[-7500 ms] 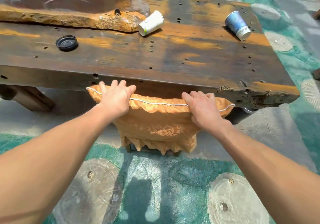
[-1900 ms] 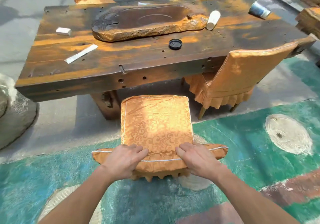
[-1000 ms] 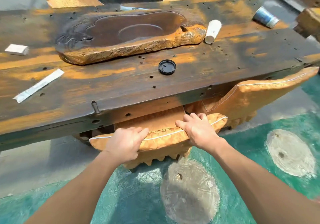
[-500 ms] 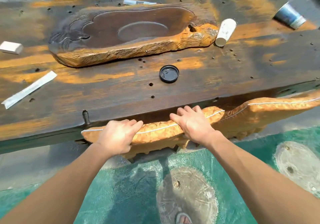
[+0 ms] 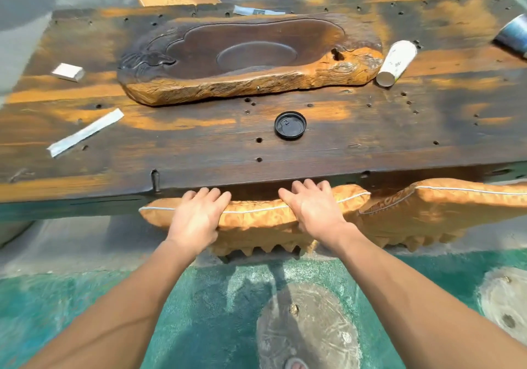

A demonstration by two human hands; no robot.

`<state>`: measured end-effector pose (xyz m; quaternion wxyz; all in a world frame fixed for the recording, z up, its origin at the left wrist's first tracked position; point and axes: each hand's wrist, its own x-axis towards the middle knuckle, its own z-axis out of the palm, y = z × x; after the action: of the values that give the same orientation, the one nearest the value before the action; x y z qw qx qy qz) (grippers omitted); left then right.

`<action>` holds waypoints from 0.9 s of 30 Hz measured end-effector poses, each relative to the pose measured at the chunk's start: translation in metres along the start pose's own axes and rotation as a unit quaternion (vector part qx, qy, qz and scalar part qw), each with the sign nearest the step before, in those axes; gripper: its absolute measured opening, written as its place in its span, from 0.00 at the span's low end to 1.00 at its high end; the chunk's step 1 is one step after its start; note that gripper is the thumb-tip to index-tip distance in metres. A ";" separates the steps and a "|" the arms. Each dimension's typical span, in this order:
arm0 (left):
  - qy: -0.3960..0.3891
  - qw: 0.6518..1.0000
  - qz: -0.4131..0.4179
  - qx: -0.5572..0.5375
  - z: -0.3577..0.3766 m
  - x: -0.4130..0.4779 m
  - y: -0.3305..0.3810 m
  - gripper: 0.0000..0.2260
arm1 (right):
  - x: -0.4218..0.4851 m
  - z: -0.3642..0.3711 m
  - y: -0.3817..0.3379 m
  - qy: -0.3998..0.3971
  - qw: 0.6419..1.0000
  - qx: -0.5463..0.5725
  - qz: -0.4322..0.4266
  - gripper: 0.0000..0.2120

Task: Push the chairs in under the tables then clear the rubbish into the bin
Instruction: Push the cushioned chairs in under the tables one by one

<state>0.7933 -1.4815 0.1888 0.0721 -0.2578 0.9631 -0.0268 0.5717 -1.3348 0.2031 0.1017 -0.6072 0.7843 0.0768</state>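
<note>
Gripping: left hand (image 5: 196, 220) and right hand (image 5: 312, 210) both closed over chair (image 5: 256, 217) top rail
Chair: seat under table (image 5: 199, 152), back against its edge
Rubbish on table: lid (image 5: 290, 125), white cup (image 5: 396, 63), blue cup (image 5: 513, 35), wrapper (image 5: 85, 132)

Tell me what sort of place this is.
Probably an outdoor tea-house or café seating area: a rustic slab table with a carved tea tray, fabric-covered chairs, and used paper cups left behind.
</note>
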 end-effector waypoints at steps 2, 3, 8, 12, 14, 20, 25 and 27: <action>0.003 1.000 -0.026 0.011 0.000 -0.007 0.007 0.29 | -0.002 0.002 -0.004 -0.007 1.000 -0.008 0.024 0.32; -0.002 0.999 -0.028 0.018 -0.001 -0.013 0.008 0.28 | -0.003 0.003 -0.011 -0.009 0.999 -0.008 0.045 0.32; -0.081 0.995 -0.022 -0.048 -0.020 -0.044 -0.016 0.27 | -0.013 0.002 -0.071 -0.037 0.991 -0.035 0.120 0.29; -0.124 0.985 -0.009 -0.120 -0.060 -0.087 -0.049 0.27 | -0.014 -0.019 -0.117 -0.094 0.990 -0.038 0.102 0.35; -0.158 0.977 -0.047 -0.135 -0.076 -0.117 -0.067 0.28 | -0.012 -0.037 -0.143 -0.127 0.988 -0.026 0.087 0.36; -0.161 0.939 -0.243 -0.184 -0.114 -0.228 -0.167 0.35 | 0.015 -0.100 -0.237 -0.164 0.985 0.043 0.020 0.20; -0.156 0.897 -0.344 -0.228 -0.133 -0.316 -0.271 0.35 | 0.042 -0.154 -0.354 -0.192 0.978 0.085 -0.004 0.23; -0.157 0.887 -0.364 -0.238 -0.133 -0.342 -0.315 0.35 | 0.056 -0.178 -0.402 -0.175 0.978 0.116 -0.019 0.25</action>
<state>1.2208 -1.5811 0.3907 0.1437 -0.6002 0.7555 0.2199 0.9358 -1.5322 0.3626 0.3083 -0.5833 0.7463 0.0880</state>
